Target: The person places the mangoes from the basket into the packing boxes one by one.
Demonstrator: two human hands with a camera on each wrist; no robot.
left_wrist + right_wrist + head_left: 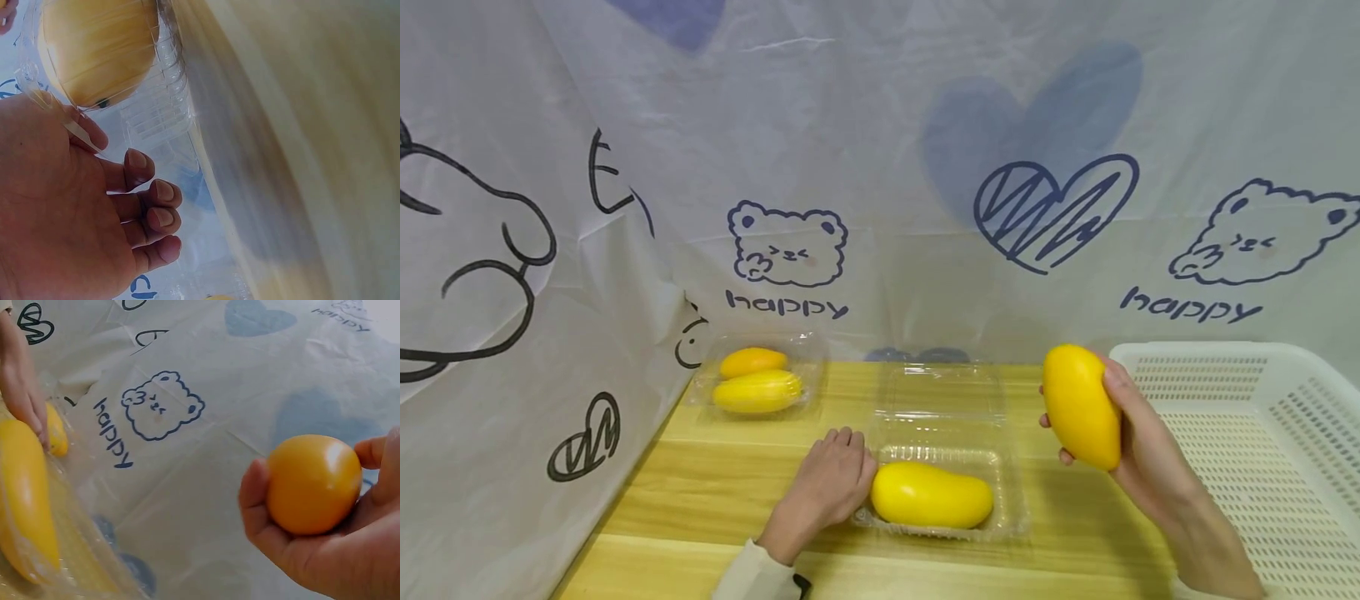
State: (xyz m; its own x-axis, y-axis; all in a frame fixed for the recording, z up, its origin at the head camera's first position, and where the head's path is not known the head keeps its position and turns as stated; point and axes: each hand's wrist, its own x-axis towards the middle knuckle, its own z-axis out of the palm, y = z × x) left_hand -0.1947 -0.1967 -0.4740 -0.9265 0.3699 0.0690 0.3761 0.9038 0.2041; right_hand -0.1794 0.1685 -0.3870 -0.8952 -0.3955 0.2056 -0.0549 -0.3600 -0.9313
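My right hand (pixel 1150 458) holds a yellow mango (pixel 1081 408) in the air, fingers wrapped around its far side and thumb along the near side. An open clear plastic clamshell box (pixel 1017 500) rests on the table, its lid (pixel 940 392) raised at the back. Inside it, toward the front, lies another mango (pixel 931 496). Beside the box's left edge is my left hand (pixel 831 479); in the left wrist view its fingers (pixel 164 190) are loosely bent and the thumb (pixel 92 132) is at the clear rim.
Farther back on the left, a second clear box (pixel 812 346) contains an orange-yellow mango (pixel 754 362) and a yellow one (pixel 757 392). A white perforated basket (pixel 1195 354) stands at the right. Printed cloth (pixel 887 167) hangs behind and left of the wooden table (pixel 715 467).
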